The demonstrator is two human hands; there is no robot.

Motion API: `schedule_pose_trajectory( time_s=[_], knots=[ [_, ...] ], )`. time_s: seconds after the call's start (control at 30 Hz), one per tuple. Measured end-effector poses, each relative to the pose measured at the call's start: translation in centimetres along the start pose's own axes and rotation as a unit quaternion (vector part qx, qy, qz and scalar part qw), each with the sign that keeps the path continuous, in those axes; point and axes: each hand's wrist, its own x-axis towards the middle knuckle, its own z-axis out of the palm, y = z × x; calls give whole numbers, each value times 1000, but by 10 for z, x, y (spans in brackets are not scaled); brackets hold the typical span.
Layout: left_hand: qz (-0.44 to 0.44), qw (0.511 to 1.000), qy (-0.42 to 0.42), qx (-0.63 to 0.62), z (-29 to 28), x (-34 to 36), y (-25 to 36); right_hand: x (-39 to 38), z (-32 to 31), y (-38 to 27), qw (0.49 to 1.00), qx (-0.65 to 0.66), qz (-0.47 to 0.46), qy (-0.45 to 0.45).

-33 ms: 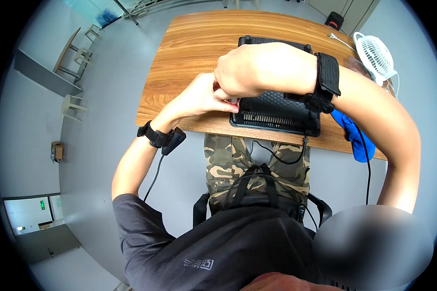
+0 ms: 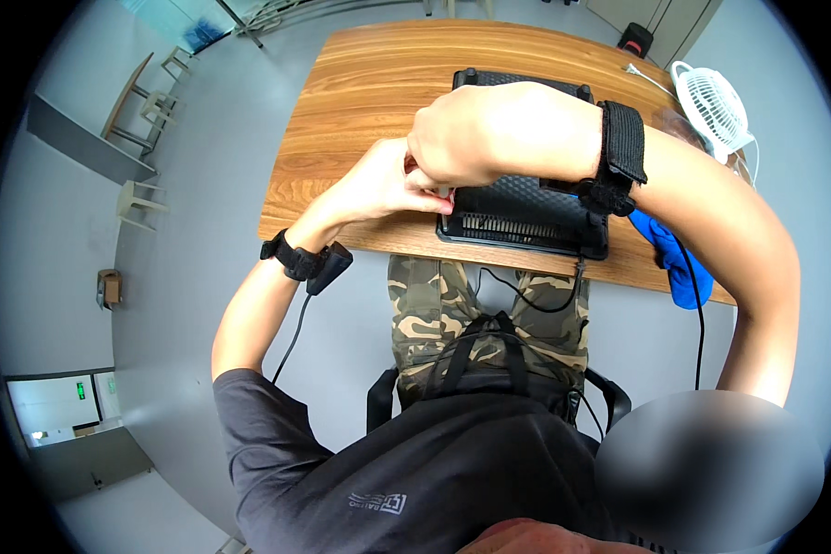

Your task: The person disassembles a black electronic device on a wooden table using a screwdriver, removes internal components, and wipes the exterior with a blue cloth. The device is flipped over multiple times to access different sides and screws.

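A black device with a textured top [image 2: 526, 198] and a slatted vent along its near edge lies on the wooden table [image 2: 351, 83]. At its left edge my left hand [image 2: 383, 185] has thumb and fingers pinched on a small thing, partly showing pale and red, that I cannot make out. Curled over the same spot is my right hand [image 2: 475, 134], fingertips mostly hidden behind its back and against the left hand. Black straps circle both wrists, and a cord runs down from the device's near right corner.
A white fan [image 2: 711, 106] with a cable is at the table's back right. Blue cloth [image 2: 683, 268] hangs over the right front edge. A black bag [image 2: 635, 40] is beyond the table. Stools [image 2: 138, 201] and a cardboard box [image 2: 109, 289] stand to the left. My legs are under the table edge.
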Motion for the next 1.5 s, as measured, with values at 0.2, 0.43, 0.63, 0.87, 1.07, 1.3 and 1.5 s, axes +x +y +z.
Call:
schedule_pose_trajectory(
  time_s=[0.2,0.43,0.63,0.87,1.07,1.3,1.5],
  knots=[
    [-73,997,-20,-25,-10,-6,-2,0,7,4,998,3,-46,43],
    [-5,1000,4,-18,-4,2,1,3,8,5,999,-24,-16,45],
    [8,998,41,36,-2,-5,-3,3,11,2,997,33,-18,61],
    [-39,997,36,48,-10,-8,-11,-4,17,5,990,26,-79,110],
    [-28,998,47,-12,-2,-12,-11,10,16,-1,992,48,-40,108],
    [-19,999,43,17,-2,2,-4,7,18,4,992,20,-19,121],
    [-65,994,32,-84,-2,-11,-10,11,27,4,988,14,-83,129]
  ],
)
